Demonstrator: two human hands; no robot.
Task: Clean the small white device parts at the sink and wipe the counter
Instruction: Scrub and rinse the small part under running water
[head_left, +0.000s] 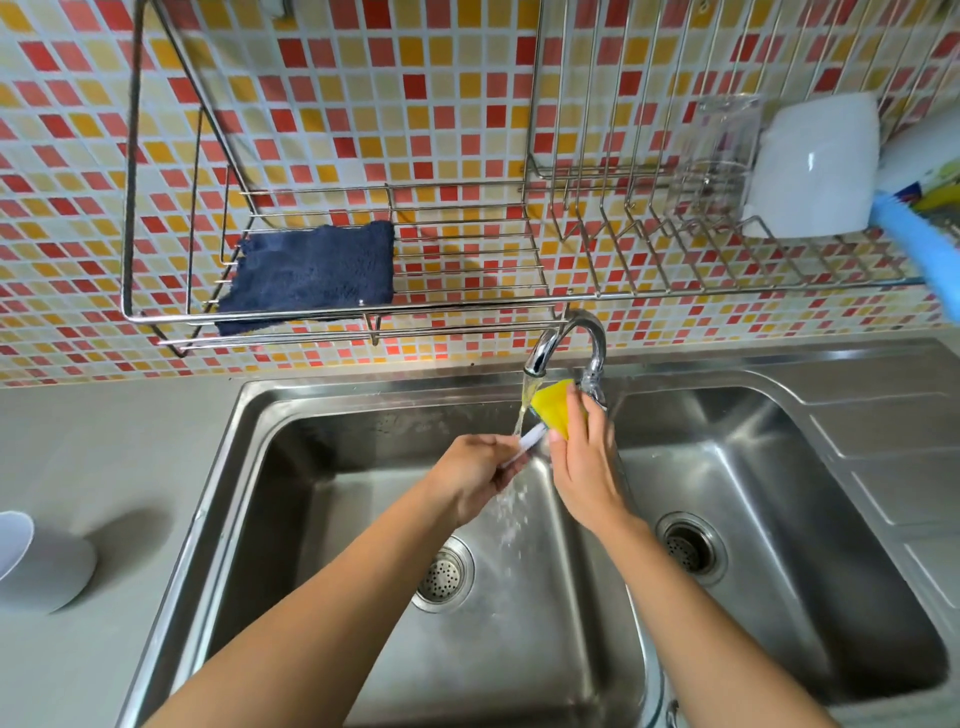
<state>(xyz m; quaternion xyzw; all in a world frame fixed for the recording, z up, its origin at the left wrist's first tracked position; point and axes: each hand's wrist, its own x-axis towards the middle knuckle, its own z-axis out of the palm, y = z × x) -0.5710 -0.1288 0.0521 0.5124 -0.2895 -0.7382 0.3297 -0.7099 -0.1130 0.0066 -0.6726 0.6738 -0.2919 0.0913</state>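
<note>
Water runs from the chrome tap (566, 343) into the left basin of the steel double sink (270, 467). My left hand (478, 473) holds a small white device part (522, 447) under the stream. My right hand (584, 467) grips a yellow sponge (553, 405) just right of the part, close to the tap's base. The sponge touches or nearly touches the part's upper end; I cannot tell which. A white round device piece (36, 556) lies on the grey counter (104, 441) at the far left.
A wire rack (363, 306) on the tiled wall holds a dark blue cloth (311, 275). To the right, a dish rack (675, 249) carries a clear glass (719, 156) and a white cup (815, 166). A blue handle (919, 239) and bottles sit at the far right.
</note>
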